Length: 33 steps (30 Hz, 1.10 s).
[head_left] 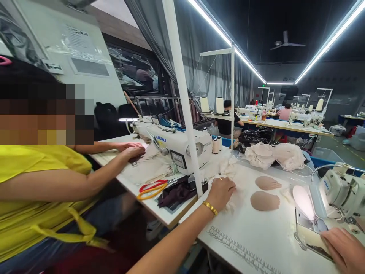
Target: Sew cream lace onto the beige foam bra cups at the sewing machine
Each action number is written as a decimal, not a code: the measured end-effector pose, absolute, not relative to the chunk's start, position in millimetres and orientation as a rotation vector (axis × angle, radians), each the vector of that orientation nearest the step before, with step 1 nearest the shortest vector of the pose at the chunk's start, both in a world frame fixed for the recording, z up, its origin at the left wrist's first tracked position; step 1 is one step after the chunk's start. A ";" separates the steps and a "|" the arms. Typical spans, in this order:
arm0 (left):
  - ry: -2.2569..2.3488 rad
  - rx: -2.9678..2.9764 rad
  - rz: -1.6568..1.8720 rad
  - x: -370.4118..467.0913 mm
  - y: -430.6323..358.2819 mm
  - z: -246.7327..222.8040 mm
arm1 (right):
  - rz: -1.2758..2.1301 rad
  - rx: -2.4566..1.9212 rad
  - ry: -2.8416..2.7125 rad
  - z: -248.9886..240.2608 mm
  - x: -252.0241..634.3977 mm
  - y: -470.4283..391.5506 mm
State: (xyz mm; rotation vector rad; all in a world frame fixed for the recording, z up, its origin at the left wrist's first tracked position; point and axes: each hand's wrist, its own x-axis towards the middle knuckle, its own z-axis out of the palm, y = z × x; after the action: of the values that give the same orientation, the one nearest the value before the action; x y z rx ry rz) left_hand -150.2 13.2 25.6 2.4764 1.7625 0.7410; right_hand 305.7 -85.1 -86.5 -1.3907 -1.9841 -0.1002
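Observation:
My left hand, with a gold bracelet at the wrist, reaches to the table's left edge. Its fingers curl over cream fabric, bits of which show around them. At the lower right, my right hand lies with outstretched fingers on the metal bed of a white sewing machine; part of it is cut off by the frame. A pale oval piece sits by the lit needle area. Two beige shell-shaped cloth pieces lie flat between my hands.
A person in yellow works at another sewing machine to the left. Scissors and dark cloth lie there. A white pole stands near my left hand. White bundles sit behind; a printed ruler runs along the front.

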 end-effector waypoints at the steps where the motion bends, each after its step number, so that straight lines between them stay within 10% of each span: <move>1: 1.738 2.475 0.792 -148.4 15.0 30.2 | 0.026 -1.374 -2.023 -78.5 293.3 -91.9; 9: 0.694 2.749 1.075 -72.0 -64.5 15.2 | 1.367 -1.217 -1.154 -21.0 156.9 -125.8; 21: 0.471 1.022 0.647 -36.5 -79.5 14.2 | 1.250 -1.067 -1.387 3.1 156.0 -144.8; 33: 0.727 1.420 0.676 -28.8 -70.2 11.5 | 1.129 -1.207 -1.168 -16.1 156.2 -137.9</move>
State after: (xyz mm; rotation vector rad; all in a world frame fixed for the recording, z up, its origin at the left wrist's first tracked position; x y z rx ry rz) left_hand -28.8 -70.2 11.5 1.4202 0.7272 0.6764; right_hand 156.2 -137.9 -16.1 -1.2066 -1.1676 1.1286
